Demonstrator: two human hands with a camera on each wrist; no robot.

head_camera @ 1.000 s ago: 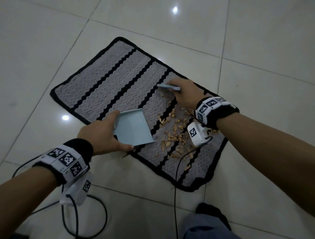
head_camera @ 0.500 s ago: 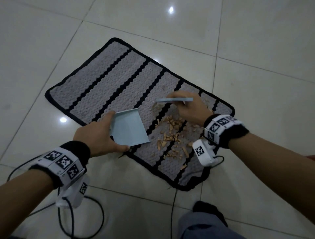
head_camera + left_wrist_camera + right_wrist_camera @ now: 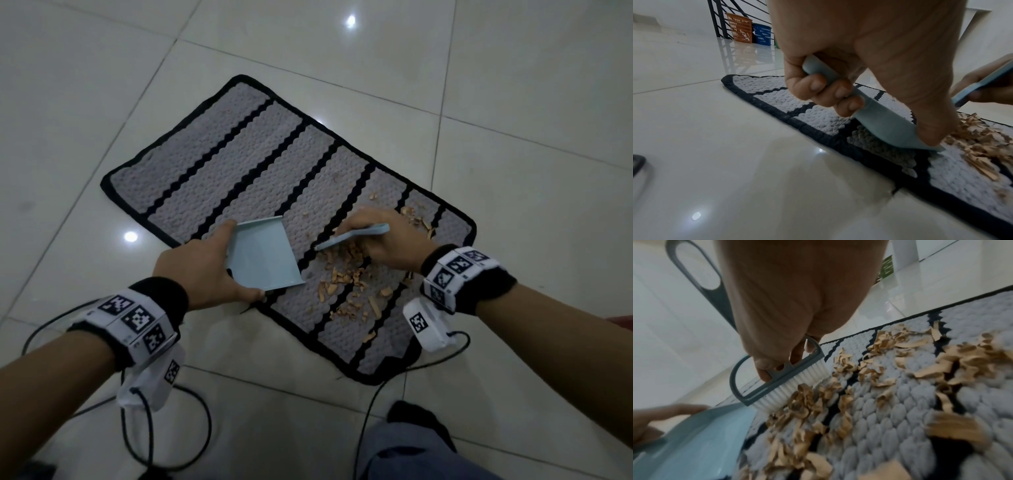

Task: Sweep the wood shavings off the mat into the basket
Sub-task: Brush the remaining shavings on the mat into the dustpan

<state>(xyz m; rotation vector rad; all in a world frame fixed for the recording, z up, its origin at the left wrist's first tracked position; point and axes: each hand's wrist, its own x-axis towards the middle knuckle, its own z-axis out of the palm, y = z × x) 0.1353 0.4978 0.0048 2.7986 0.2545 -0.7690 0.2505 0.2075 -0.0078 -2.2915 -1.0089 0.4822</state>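
A grey mat with black stripes [image 3: 239, 178] lies on the tiled floor. Tan wood shavings [image 3: 346, 277] are scattered over its near right part. My left hand [image 3: 219, 267] grips a light blue dustpan [image 3: 262, 255] by its handle, the lip resting on the mat beside the shavings [image 3: 982, 142]. My right hand [image 3: 380, 240] holds a small blue brush [image 3: 352, 236]. Its white bristles [image 3: 789, 386] stand on the mat at the edge of the shavings [image 3: 879, 369], close to the dustpan [image 3: 705, 443]. Far off by a railing stand an orange basket [image 3: 740, 30] and a blue basket [image 3: 762, 34].
Shiny pale floor tiles [image 3: 513, 137] surround the mat. Black cables [image 3: 198, 428] loop on the floor near my left wrist. My knee in jeans [image 3: 411, 455] is at the bottom edge. A black metal railing [image 3: 719, 19] stands behind the baskets.
My right hand has drawn the brush from the mat's far side towards me and the dustpan, into the shavings. The left hand and dustpan have hardly moved.
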